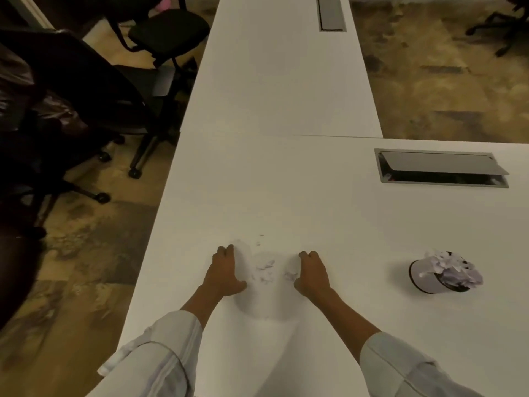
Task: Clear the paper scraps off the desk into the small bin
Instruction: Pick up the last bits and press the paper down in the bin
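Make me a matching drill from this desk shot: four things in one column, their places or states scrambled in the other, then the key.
Things
1. small bin
2. loose paper scraps
3. cable hatch
4. left hand

Places or states
A. lid propped partly open, set into the desk's far right
B. lying between the two hands on the desk
C. to the right of the right hand, heaped with scraps over its rim
D. resting on the desk at the left side of the scrap pile

Pairs: 1-C, 2-B, 3-A, 4-D
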